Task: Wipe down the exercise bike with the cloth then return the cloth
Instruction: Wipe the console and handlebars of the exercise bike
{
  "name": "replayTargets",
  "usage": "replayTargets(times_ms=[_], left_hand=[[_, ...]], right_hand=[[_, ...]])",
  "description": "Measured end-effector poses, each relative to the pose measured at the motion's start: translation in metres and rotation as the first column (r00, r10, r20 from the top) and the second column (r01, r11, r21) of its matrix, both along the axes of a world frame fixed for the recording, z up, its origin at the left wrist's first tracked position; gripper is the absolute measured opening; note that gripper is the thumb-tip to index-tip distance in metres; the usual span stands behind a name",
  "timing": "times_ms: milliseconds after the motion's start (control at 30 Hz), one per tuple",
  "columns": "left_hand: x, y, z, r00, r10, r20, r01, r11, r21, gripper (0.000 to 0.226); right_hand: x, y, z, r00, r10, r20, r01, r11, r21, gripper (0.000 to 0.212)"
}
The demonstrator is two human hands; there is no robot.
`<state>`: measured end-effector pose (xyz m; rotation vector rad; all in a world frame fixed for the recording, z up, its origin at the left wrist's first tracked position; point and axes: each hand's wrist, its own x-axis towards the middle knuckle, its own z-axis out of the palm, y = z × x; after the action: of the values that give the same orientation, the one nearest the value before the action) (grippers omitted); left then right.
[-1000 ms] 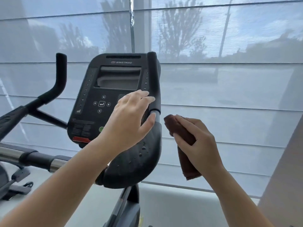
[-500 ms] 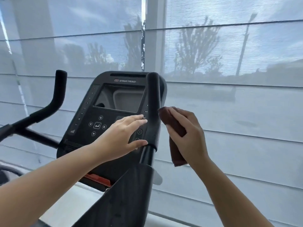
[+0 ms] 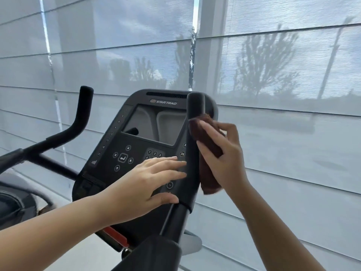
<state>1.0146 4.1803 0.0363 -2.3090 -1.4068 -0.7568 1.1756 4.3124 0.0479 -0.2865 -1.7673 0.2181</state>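
The exercise bike's black console (image 3: 136,145) with a screen and buttons stands in front of me. Its right upright handle grip (image 3: 194,114) rises just right of the screen. My right hand (image 3: 222,151) holds a folded brown cloth (image 3: 207,153) and presses it against the right side of that grip. My left hand (image 3: 150,182) lies flat over the lower console keys with straight fingers, its fingertips and thumb reaching the grip's lower part. The left handle grip (image 3: 83,112) stands free at the left.
A wall of translucent window blinds (image 3: 283,94) runs close behind the bike. The handlebar crossbar (image 3: 35,153) stretches out to the left. A second machine's dark body (image 3: 13,204) shows at the lower left edge.
My view has come closer and higher over the console. My right hand has brought the cloth from beside the right grip onto it. My left hand has flattened over the keys.
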Motion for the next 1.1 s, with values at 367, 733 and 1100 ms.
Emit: replayTargets(times_ms=[367,733,1100], left_hand=[[0.001,0.000,-0.009,0.986,-0.008,0.167,0.020,0.998,-0.067,0.049],[0.004,-0.002,-0.009,0.978,-0.062,0.201,0.070,0.997,-0.034,0.044],[0.002,-0.006,-0.007,0.949,-0.081,0.305,0.125,0.984,-0.125,0.039]], right_hand=[[-0.001,0.015,0.033,0.995,-0.038,-0.095,0.039,0.999,0.016,0.041],[0.027,-0.044,-0.070,0.990,0.139,0.026,-0.129,0.963,-0.235,0.046],[0.000,-0.008,0.049,0.990,-0.106,0.089,0.117,0.986,-0.118,0.044]])
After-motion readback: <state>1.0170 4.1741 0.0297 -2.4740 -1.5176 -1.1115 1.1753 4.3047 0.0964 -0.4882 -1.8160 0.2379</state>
